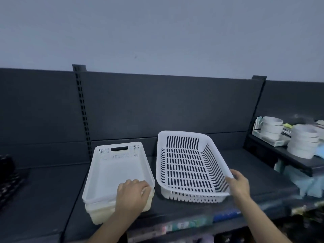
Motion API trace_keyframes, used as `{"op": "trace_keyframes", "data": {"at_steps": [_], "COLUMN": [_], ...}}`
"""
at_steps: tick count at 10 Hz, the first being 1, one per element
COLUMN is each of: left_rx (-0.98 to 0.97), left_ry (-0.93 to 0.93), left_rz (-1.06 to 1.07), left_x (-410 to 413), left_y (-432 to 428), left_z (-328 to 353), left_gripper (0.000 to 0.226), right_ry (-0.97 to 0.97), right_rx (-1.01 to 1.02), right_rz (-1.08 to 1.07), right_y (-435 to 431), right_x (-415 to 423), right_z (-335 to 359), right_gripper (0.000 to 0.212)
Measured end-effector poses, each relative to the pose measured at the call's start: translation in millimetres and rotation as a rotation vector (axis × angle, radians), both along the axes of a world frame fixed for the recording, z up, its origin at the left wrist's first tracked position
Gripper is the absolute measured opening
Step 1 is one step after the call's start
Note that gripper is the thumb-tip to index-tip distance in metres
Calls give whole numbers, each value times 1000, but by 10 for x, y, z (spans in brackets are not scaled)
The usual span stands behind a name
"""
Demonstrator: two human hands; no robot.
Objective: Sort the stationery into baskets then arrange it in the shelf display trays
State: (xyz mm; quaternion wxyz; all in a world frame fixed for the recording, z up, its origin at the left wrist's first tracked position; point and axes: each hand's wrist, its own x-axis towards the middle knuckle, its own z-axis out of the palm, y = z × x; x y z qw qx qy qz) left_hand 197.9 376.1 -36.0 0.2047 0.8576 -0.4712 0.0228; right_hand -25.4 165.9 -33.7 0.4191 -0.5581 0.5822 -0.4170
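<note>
Here, the left hand [132, 192] curls its fingers over the stacked trays' [114, 172] near rim; the right hand [239, 185] grips the slotted basket's [182, 165] corner on the shelf [43, 199].

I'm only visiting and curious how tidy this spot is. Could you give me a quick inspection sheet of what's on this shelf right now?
Surface: dark grey shelf, matt.
Job's things: white tray nested on a cream tray, left; white slotted basket, tilted, over a second slotted basket, right; no stationery seen in the top ones.
Clutter: dark object at the left edge, too blurred to name.
Hands: left hand curls over the white tray's near corner; right hand grips the white slotted basket's near right corner.
Cables: nothing seen.
Surroundings: dark back panel, pale wall, stacked white bowls on the neighbouring shelf, right.
</note>
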Motion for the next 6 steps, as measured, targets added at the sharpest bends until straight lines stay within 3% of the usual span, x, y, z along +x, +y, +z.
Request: {"op": "trace_keyframes", "data": {"at_steps": [1,3,4,6], "left_rx": [-14,-44,-48,-137], "left_ry": [-5,21,51,37], "left_rz": [50,157,205,252], "left_x": [-88,-522,-776,-1053], "left_y": [-54,24,157,551], "left_z": [41,112,146,272], "left_gripper": [31,53,39,47], "right_ry": [25,-3,2,46], "right_rx": [-2,6,30,-45], "right_rz": [66,174,211,338], "right_y": [-94,-284,-302,-59], "right_x": [62,91,44,-95], "right_z": [-80,-152,-120,8], "right_gripper": [37,34,35,41]}}
